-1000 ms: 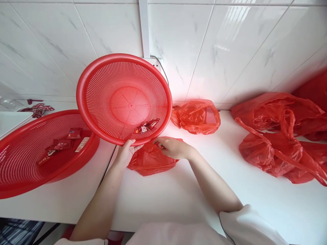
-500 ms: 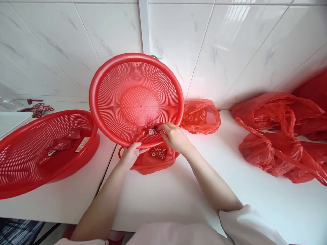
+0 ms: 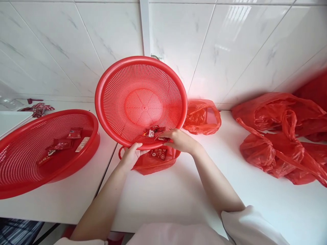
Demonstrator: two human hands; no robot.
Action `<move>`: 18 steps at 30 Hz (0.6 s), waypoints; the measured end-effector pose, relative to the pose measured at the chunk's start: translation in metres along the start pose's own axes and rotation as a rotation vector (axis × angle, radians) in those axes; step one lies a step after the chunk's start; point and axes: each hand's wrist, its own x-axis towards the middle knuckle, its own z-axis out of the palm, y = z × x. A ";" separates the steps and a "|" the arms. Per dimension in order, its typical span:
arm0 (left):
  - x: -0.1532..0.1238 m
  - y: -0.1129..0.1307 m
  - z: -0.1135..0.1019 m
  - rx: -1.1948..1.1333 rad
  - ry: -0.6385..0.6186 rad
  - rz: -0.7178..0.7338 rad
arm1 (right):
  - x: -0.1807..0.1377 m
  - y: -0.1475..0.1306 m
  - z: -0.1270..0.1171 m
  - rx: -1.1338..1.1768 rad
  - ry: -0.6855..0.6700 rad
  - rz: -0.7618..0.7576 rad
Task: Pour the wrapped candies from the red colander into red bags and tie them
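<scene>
Tilted basket (image 3: 143, 98), mouth facing near, packets (image 3: 151, 133) inside
Left grip (image 3: 130, 157) pinches near rim (image 3: 115, 136); right grip (image 3: 181, 141) pinches dark packet (image 3: 162, 138), long axis left-right, at near-right rim; bag (image 3: 153, 167) below contains printed packet (image 3: 158, 154)

A white desk (image 3: 153, 195) is supporting the whole arrangement, a dark seam (image 3: 106, 170) running obliquely from its rear toward its front; left of the seam, a red perforated basket (image 3: 84, 158) is resting on the surface, its left side passing out of view; behind the basket, red patterned packets (image 3: 38, 109) are lying in a cluster near the rear edge, a white flat-topped object (image 3: 14, 119) showing just beside them; right of the seam, a thin red plastic bag (image 3: 153, 166) is lying low, its upper part partly covered; a crumpled red bag (image 3: 213, 127) is sitting farther back; at far right, larger red bags (image 3: 268, 149) are crowding together.
</scene>
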 end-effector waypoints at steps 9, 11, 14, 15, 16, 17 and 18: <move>0.000 0.002 0.001 -0.032 0.025 0.035 | -0.004 -0.008 -0.008 0.349 0.123 0.216; 0.000 0.003 0.002 -0.047 0.024 0.042 | -0.006 -0.008 -0.010 0.449 0.089 0.209; 0.001 0.004 0.002 -0.057 0.021 0.048 | -0.007 -0.008 -0.010 0.542 0.052 0.200; 0.002 0.004 0.002 -0.054 0.021 0.046 | -0.006 -0.008 -0.009 0.544 0.046 0.203; 0.002 0.005 0.002 -0.051 0.021 0.040 | -0.006 -0.008 -0.007 0.535 0.043 0.207; 0.002 0.005 0.002 -0.048 0.021 0.038 | -0.005 -0.007 -0.005 0.512 0.045 0.214; 0.002 0.005 0.001 -0.047 0.023 0.039 | -0.003 -0.005 -0.003 0.479 0.053 0.226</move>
